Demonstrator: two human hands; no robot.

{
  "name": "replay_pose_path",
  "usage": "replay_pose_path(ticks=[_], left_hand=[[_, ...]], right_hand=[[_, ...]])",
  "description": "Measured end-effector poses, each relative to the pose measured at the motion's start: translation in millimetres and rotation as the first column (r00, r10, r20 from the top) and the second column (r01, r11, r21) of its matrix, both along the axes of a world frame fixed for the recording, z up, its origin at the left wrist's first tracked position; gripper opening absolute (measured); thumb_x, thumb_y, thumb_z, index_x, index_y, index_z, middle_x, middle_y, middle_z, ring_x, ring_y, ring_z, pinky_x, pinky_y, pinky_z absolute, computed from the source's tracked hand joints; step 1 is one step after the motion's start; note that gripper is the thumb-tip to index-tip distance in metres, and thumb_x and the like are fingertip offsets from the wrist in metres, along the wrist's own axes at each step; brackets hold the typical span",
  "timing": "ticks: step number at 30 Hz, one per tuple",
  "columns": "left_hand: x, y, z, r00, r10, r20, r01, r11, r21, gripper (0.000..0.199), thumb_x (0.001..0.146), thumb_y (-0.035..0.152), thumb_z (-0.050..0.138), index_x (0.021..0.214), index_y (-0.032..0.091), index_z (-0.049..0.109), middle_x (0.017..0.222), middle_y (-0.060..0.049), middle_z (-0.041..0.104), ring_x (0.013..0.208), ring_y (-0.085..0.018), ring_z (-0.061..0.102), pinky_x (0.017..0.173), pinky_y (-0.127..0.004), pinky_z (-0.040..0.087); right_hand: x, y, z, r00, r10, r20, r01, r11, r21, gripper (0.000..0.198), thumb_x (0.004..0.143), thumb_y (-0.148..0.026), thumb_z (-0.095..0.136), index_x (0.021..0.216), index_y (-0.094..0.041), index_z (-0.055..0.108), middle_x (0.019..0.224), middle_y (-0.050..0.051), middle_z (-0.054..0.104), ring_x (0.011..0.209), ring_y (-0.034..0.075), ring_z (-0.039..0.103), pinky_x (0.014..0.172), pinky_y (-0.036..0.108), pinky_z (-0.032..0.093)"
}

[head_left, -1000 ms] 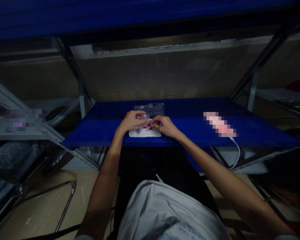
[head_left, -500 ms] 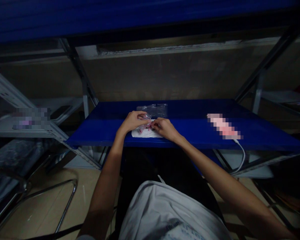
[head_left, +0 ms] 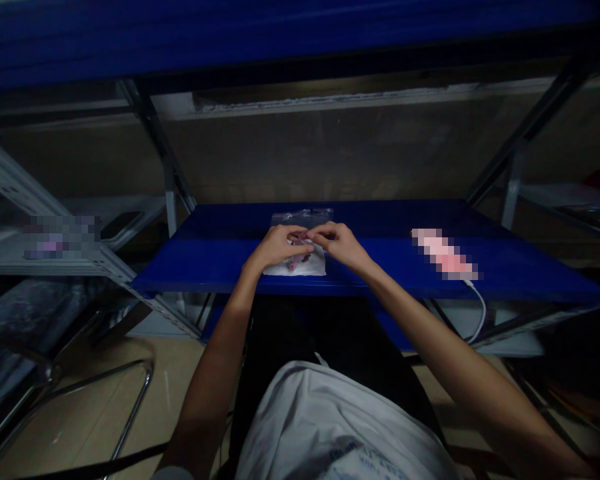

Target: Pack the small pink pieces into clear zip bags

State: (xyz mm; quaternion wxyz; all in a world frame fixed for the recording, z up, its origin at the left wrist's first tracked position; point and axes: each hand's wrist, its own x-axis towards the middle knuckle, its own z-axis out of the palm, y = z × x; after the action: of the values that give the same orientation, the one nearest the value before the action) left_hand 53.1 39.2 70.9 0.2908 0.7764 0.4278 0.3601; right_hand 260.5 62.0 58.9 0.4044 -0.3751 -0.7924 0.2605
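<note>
Right hand moved forward, pink piece pinched at its tip; left grip unclear.

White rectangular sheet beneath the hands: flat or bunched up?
Flat: the white sheet lies low on the blue tabletop, front edge nearly straight.

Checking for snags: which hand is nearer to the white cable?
Right. The right hand is to the left of the white cable; the left hand is farther left, beyond the right hand.
</note>
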Motion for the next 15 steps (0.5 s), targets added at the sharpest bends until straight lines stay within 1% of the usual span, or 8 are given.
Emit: replay_pose_path(ticks=[2, 5, 7, 8, 10, 12, 15], left_hand=[[2.1, 0.2, -0.8, 0.999, 0.034, -0.002, -0.034, 0.999, 0.020, 0.046, 0.077, 0.032, 0.084, 0.119, 0.014, 0.078, 0.106, -0.011, 0.081, 0.098, -0.025, 0.077, 0.087, -0.033, 0.060], [7.2, 0.0, -3.2, 0.999, 0.044, -0.008, -0.044, 0.999, 0.032, 0.047, 0.075, 0.023, 0.083, 0.121, 0.013, 0.077, 0.110, -0.012, 0.081, 0.101, -0.025, 0.076, 0.092, -0.035, 0.059], [11.2, -0.6, -4.8, 1.000, 0.014, 0.009, -0.014, 1.000, 0.012, 0.053, 0.072, 0.023, 0.086, 0.123, 0.013, 0.075, 0.110, -0.013, 0.080, 0.102, -0.025, 0.076, 0.093, -0.036, 0.059], [13.1, -1.0, -5.3, 0.999, -0.002, 0.033, 0.002, 1.000, -0.001, 0.056, 0.071, 0.025, 0.088, 0.124, 0.012, 0.075, 0.109, -0.014, 0.080, 0.101, -0.026, 0.075, 0.092, -0.037, 0.059], [16.6, -1.4, -5.8, 0.993, -0.033, 0.114, 0.038, 0.999, -0.036, 0.059, 0.070, 0.028, 0.090, 0.125, 0.011, 0.073, 0.108, -0.016, 0.079, 0.100, -0.025, 0.075, 0.088, -0.036, 0.059], [20.2, -1.2, -6.0, 0.974, -0.055, 0.218, 0.073, 0.995, -0.072, 0.052, 0.077, 0.031, 0.086, 0.123, 0.011, 0.073, 0.108, -0.016, 0.079, 0.097, -0.024, 0.075, 0.082, -0.033, 0.059], [26.9, 0.5, -8.1, 0.936, -0.040, 0.350, 0.077, 0.993, -0.094, 0.034, 0.086, 0.033, 0.078, 0.113, 0.014, 0.076, 0.103, -0.012, 0.078, 0.088, -0.019, 0.074, 0.075, -0.028, 0.056]], right_hand=[[4.7, -7.8, 0.2, 0.999, 0.009, 0.032, -0.009, 1.000, -0.002, 0.035, 0.095, -0.050, 0.063, 0.093, -0.022, 0.084, 0.088, 0.005, 0.078, 0.080, 0.022, 0.064, 0.072, 0.032, 0.044], [11.6, -20.8, 0.7, 0.995, 0.065, 0.072, -0.057, 0.993, -0.103, 0.041, 0.094, -0.058, 0.063, 0.091, -0.021, 0.082, 0.080, 0.003, 0.076, 0.070, 0.019, 0.062, 0.065, 0.031, 0.040], [16.6, -26.8, 0.4, 0.995, 0.080, 0.066, -0.069, 0.985, -0.161, 0.042, 0.094, -0.056, 0.062, 0.083, -0.020, 0.080, 0.071, 0.002, 0.072, 0.065, 0.019, 0.061, 0.064, 0.031, 0.040], [19.4, -28.7, 0.4, 0.995, 0.076, 0.060, -0.065, 0.984, -0.165, 0.041, 0.094, -0.054, 0.061, 0.079, -0.019, 0.078, 0.069, 0.003, 0.072, 0.065, 0.019, 0.062, 0.064, 0.031, 0.041], [25.6, -31.4, 1.2, 0.998, 0.044, 0.046, -0.038, 0.991, -0.132, 0.038, 0.094, -0.049, 0.061, 0.076, -0.019, 0.075, 0.070, 0.004, 0.073, 0.069, 0.021, 0.066, 0.068, 0.032, 0.044], [31.6, -33.9, 3.8, 1.000, 0.003, 0.020, -0.001, 0.996, -0.091, 0.032, 0.093, -0.045, 0.061, 0.079, -0.020, 0.075, 0.077, 0.006, 0.077, 0.075, 0.024, 0.070, 0.072, 0.034, 0.047], [38.8, -39.4, 9.7, 0.998, -0.032, -0.062, 0.027, 0.997, -0.077, 0.023, 0.092, -0.041, 0.065, 0.093, -0.021, 0.074, 0.088, 0.007, 0.079, 0.079, 0.025, 0.073, 0.074, 0.035, 0.051]])
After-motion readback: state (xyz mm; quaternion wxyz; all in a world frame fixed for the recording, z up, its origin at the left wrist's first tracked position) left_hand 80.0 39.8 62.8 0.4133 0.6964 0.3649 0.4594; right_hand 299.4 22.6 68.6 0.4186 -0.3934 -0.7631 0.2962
